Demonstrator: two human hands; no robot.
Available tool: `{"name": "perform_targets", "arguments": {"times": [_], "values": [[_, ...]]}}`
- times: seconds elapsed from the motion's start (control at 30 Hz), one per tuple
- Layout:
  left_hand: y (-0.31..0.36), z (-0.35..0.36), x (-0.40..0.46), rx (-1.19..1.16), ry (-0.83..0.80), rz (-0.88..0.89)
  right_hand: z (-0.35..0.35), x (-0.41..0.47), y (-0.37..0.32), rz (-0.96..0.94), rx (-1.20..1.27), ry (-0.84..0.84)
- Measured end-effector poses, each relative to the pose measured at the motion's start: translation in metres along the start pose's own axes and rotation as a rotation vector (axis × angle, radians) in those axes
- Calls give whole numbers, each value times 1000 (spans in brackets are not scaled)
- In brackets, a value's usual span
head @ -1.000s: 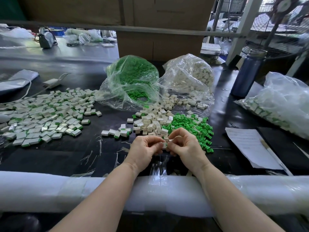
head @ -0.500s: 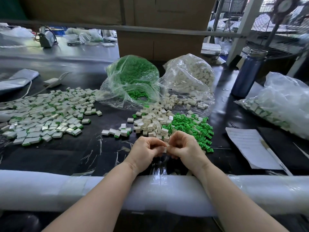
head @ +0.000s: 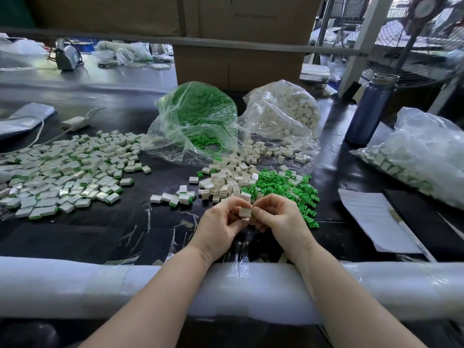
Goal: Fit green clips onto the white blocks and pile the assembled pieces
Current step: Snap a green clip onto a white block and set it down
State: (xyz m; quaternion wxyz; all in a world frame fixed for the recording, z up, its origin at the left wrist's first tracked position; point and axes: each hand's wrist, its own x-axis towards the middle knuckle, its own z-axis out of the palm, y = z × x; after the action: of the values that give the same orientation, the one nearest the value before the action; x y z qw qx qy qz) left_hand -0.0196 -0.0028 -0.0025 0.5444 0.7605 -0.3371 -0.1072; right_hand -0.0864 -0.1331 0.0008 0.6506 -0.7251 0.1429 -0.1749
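The white block, hidden between the fingertips a moment ago, now shows upright between the left hand and right hand, both pinching it just before the green clips, nearer the right hand.

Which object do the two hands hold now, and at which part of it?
One white block, pinched between both hands: left hand on its left side, right hand on its right side. Whether a green clip is in it cannot be told.

both hands curled, fingertips pinched together.
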Motion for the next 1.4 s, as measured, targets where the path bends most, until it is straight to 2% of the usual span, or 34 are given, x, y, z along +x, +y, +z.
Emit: {"name": "perform_targets", "arguments": {"times": [0.2, 0.37, 0.5, 0.77, 1.4], "values": [[-5, -3, 5, 17, 48, -31, -2, -2, -2, 24, 77, 0], [-7, -4, 5, -142, 63, -95, -1, -1, 3, -74, -267, 155], [-8, -3, 6, -194, 60, -130, 1, 0, 5, -108, -422, 113], [-9, -3, 5, -155, 9, -121, 2, -2, 1, -130, -255, 81], [-7, -5, 1, 101, -60, -103, -2, -2, 0, -30, -308, -56]]}}
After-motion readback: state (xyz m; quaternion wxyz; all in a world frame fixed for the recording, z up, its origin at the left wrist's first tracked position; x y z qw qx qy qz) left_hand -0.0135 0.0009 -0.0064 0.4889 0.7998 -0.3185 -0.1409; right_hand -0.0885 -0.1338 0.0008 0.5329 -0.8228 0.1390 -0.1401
